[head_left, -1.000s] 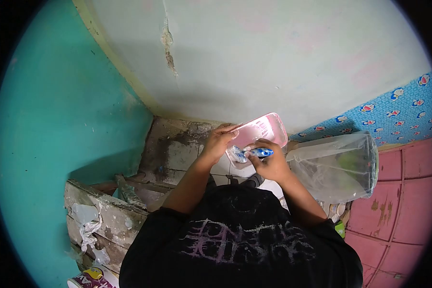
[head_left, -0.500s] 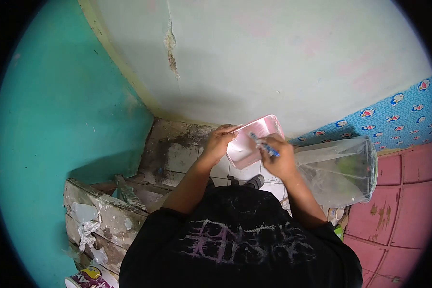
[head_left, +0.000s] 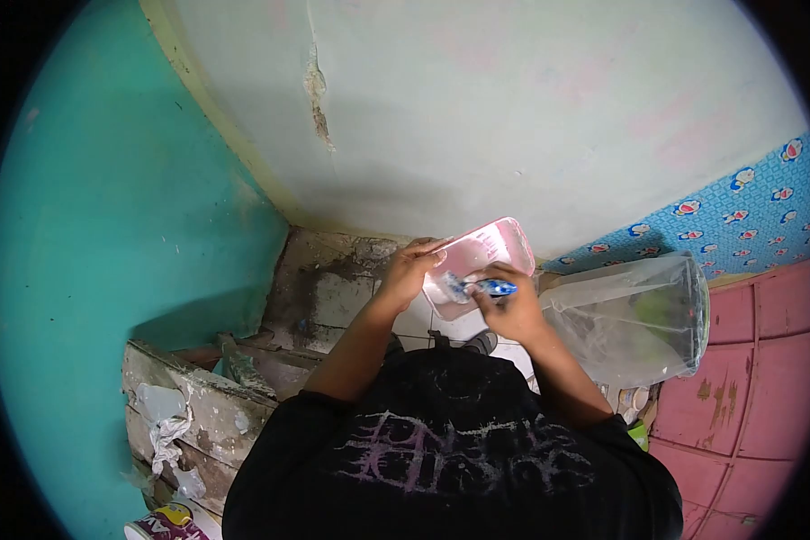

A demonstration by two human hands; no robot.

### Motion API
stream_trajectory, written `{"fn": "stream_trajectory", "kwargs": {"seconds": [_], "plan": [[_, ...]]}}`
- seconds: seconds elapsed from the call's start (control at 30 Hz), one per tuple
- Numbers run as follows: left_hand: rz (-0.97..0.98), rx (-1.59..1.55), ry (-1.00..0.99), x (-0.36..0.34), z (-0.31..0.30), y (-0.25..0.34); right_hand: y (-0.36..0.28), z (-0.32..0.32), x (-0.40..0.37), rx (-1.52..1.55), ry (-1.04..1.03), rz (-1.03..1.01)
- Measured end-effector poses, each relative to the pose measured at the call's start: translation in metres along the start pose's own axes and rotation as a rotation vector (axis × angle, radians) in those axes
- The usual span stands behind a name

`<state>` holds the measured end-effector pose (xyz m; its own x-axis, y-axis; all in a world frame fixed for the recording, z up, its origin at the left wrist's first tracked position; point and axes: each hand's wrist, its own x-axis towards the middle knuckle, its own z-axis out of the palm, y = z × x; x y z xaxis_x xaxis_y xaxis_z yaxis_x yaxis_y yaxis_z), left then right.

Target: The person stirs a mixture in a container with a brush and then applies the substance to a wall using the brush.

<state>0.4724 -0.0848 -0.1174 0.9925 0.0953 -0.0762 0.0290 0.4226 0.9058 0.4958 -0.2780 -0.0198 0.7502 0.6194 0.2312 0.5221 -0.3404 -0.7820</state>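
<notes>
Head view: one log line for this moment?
left hand: holds pink tray tilted | right hand: holds blue brush, tip on tray | nearby: clear plastic bag at right

The right hand (head_left: 511, 310) has dropped toward 6 o'clock. Its blue brush (head_left: 481, 288), earlier tilted toward 11 o'clock, now points to 9 o'clock on the pink tray (head_left: 493, 241).

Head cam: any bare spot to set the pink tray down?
Best: the grimy floor tiles between the turquoise wall and the left hand. The white-tile patch under the pink tray is tight. Crowded: clear bag beside the right hand, which grips a blue brush; plastic scraps litter the broken ledge.
</notes>
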Motion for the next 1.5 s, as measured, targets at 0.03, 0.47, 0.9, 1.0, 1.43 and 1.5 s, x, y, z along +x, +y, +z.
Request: {"fn": "stream_trajectory", "kwargs": {"seconds": [0.03, 0.47, 0.9, 1.0, 1.43, 1.5], "plan": [[-0.014, -0.006, -0.002, 0.0, 0.0, 0.0, 0.001, -0.006, 0.001, -0.001, 0.039, -0.01], [0.018, -0.061, -0.008, -0.006, 0.01, -0.003, -0.001, -0.012, -0.006, -0.45, 0.036, -0.139], [0.012, -0.17, -0.016, -0.01, 0.018, 0.001, -0.021, -0.037, -0.005, -0.298, 0.103, -0.139], [0.011, -0.168, -0.034, -0.008, 0.019, -0.003, -0.003, -0.046, 0.001, -0.493, 0.173, -0.053], [0.043, -0.029, -0.036, -0.01, 0.019, -0.006, -0.02, -0.009, -0.018, -0.343, -0.105, -0.064], [0.023, -0.068, -0.026, -0.013, 0.019, -0.003, -0.02, -0.025, -0.013, -0.438, 0.009, -0.131]]}}
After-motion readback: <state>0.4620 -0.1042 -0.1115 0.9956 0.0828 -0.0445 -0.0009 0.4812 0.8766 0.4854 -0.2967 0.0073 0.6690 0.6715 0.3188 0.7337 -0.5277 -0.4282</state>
